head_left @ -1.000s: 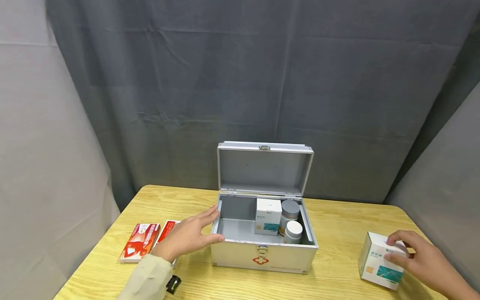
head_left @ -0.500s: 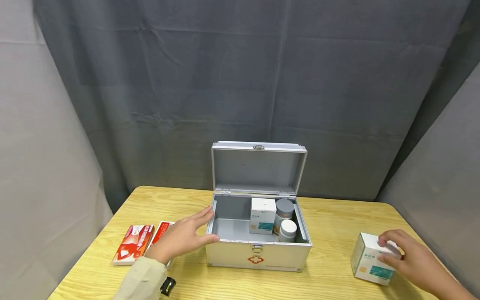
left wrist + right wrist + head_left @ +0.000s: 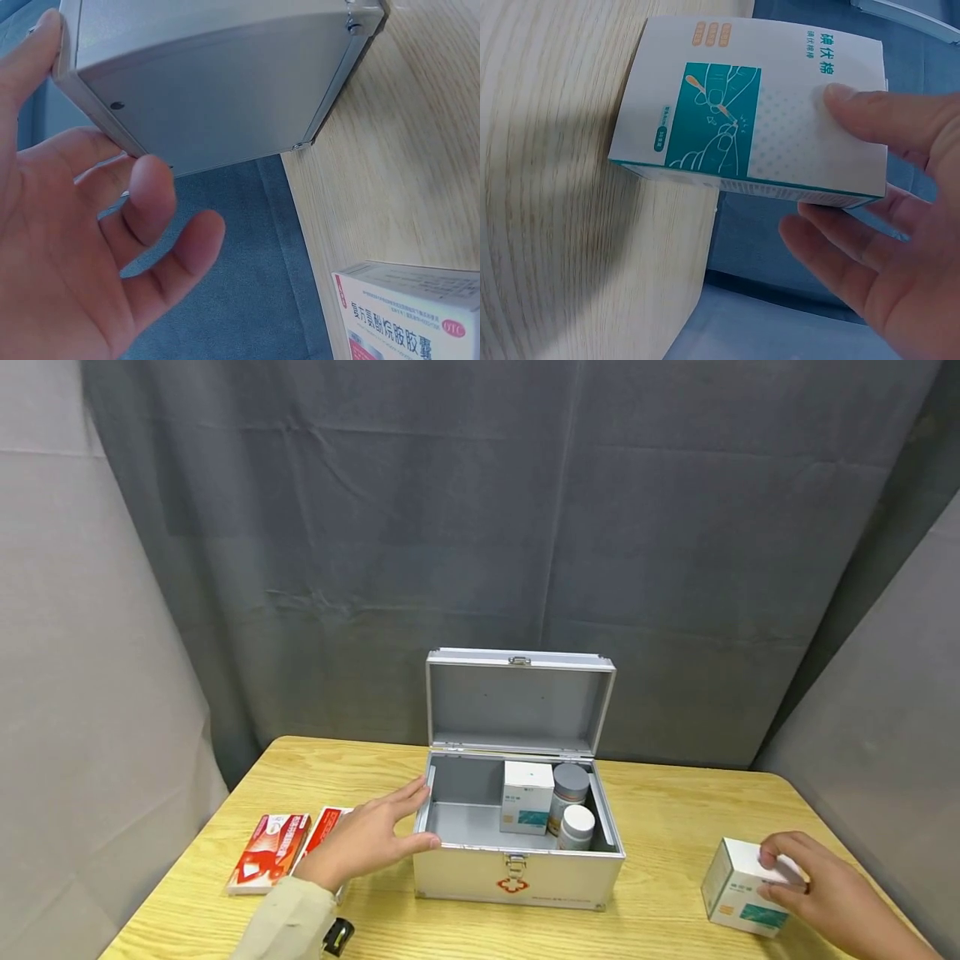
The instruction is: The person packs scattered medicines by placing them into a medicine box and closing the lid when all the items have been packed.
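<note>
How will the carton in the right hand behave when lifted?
The carton looks like printed card, so probably stiff, but may dent if the right hand pinches hard. Its flat faces suggest it likely won't roll.

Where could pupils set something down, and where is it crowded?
Bare table lies between the open case and the white box in the right grip. The case's left part is free. Crowded: its right end (carton, two bottles) and the table on its left (left grip, red boxes).
</note>
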The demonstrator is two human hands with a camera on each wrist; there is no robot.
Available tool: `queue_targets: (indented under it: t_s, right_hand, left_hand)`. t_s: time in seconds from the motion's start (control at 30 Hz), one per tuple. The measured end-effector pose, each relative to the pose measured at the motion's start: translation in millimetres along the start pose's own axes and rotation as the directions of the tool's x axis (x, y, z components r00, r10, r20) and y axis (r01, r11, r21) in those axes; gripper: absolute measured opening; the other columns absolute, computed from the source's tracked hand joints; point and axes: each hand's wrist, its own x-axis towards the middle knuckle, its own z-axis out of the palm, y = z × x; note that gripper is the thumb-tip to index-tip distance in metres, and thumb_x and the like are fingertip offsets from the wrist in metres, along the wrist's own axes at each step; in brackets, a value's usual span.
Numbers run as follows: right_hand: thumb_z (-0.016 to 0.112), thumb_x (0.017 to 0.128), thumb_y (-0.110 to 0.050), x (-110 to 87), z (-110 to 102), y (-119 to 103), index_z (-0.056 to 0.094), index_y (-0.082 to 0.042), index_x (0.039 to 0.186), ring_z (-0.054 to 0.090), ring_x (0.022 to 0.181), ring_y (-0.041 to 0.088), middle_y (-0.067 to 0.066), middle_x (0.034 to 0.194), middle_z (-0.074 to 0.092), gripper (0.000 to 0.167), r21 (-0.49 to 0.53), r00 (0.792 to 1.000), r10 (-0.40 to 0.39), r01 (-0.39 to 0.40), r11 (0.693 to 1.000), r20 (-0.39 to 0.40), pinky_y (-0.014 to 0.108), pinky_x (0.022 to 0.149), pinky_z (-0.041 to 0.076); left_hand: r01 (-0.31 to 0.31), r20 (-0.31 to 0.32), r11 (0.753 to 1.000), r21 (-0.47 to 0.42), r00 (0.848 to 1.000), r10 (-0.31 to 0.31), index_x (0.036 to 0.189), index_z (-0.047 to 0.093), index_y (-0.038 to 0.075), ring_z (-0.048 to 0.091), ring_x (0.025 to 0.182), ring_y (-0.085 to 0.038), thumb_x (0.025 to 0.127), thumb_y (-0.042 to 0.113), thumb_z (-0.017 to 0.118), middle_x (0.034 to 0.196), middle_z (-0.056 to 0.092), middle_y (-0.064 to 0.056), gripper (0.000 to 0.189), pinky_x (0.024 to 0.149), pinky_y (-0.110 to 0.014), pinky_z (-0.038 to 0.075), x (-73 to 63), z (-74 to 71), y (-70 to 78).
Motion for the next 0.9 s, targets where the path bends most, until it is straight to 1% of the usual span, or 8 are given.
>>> queue_targets:
  t_s: [0.13,0.27,0.43,0.5,0.6,0.77,0.83,0.9]
  right_hand:
    - [0.083,0.075,-0.017,3.1,-1.1,0.0,0.056,-0.01,0.104,0.044,0.079,-0.005,0.01,0.108,0.061,0.04,0.014,0.999,0.029,-0.03,0.999,0.035,0.025,0.061,0.048]
    - [0.084,0.074,-0.022,5.8,-1.0,1.2,0.06,-0.004,0.122,0.047,0.081,-0.007,0.013,0.112,0.064,0.057,-0.006,0.999,0.03,-0.03,1.0,0.038,0.031,0.064,0.052]
    - [0.083,0.077,-0.026,6.4,-1.0,0.7,0.056,-0.001,0.132,0.055,0.084,0.009,0.015,0.111,0.062,0.067,-0.028,0.999,0.018,-0.017,0.999,0.038,0.026,0.061,0.046]
    - [0.082,0.078,-0.028,6.6,-1.6,-0.5,0.055,0.001,0.133,0.055,0.083,0.011,0.017,0.112,0.061,0.068,-0.022,0.999,0.016,-0.015,1.0,0.031,0.023,0.059,0.043]
    - [0.081,0.08,-0.032,7.1,-3.2,-3.5,0.055,0.003,0.133,0.053,0.082,0.01,0.019,0.112,0.06,0.068,-0.009,1.0,0.013,-0.013,1.0,0.02,0.021,0.057,0.042]
    - [0.081,0.08,-0.034,8.6,-7.3,-8.6,0.059,0.002,0.13,0.057,0.086,0.014,0.018,0.113,0.061,0.065,0.007,1.0,0.017,-0.017,1.0,0.015,0.022,0.058,0.046]
    - [0.081,0.08,-0.035,8.3,-8.8,-9.7,0.059,0.001,0.129,0.056,0.086,0.008,0.017,0.114,0.061,0.064,0.01,1.0,0.015,-0.015,1.0,0.01,0.022,0.058,0.047]
    - [0.082,0.079,-0.034,7.4,-9.7,-10.6,0.061,-0.001,0.128,0.052,0.085,-0.003,0.016,0.114,0.061,0.063,0.018,1.0,0.0,0.001,1.0,-0.012,0.022,0.059,0.048]
  left_hand:
    - [-0.005,0.0,1.0,0.002,1.0,0.005,0.149,0.047,0.02,0.051,0.137,-0.035,0.085,0.065,0.064,0.161,0.036,0.008,0.08,0.104,-0.061,0.045,0.4,-0.4,-0.2]
    - [-0.007,0.004,1.0,0.003,1.0,0.007,0.149,0.047,0.02,0.05,0.138,-0.035,0.085,0.064,0.064,0.162,0.035,0.007,0.08,0.105,-0.062,0.044,1.3,-0.7,-0.1]
    - [0.0,0.007,1.0,-0.001,1.0,0.0,0.149,0.047,0.019,0.05,0.138,-0.035,0.086,0.061,0.066,0.161,0.035,0.007,0.078,0.106,-0.062,0.044,0.6,-0.4,-0.4]
    - [0.0,0.006,1.0,-0.004,1.0,0.0,0.149,0.047,0.019,0.05,0.138,-0.035,0.086,0.061,0.066,0.161,0.036,0.007,0.078,0.106,-0.061,0.044,0.1,-0.4,-0.8]
    - [-0.001,0.004,1.0,-0.002,1.0,0.001,0.149,0.047,0.019,0.05,0.138,-0.034,0.085,0.062,0.066,0.161,0.036,0.007,0.079,0.106,-0.061,0.044,-0.7,-0.5,-1.3]
    - [-0.004,-0.001,1.0,-0.005,1.0,0.004,0.149,0.047,0.019,0.05,0.138,-0.034,0.086,0.059,0.067,0.161,0.036,0.007,0.077,0.106,-0.061,0.044,-1.7,-0.6,-0.9]
    - [-0.007,-0.001,1.0,-0.01,1.0,0.007,0.148,0.047,0.018,0.05,0.138,-0.034,0.086,0.059,0.067,0.161,0.036,0.006,0.077,0.107,-0.061,0.044,-1.4,-0.6,-0.5]
    - [-0.005,0.001,1.0,-0.011,1.0,0.005,0.149,0.047,0.019,0.049,0.139,-0.034,0.086,0.06,0.067,0.161,0.036,0.006,0.078,0.107,-0.061,0.043,-0.7,-0.6,-0.4]
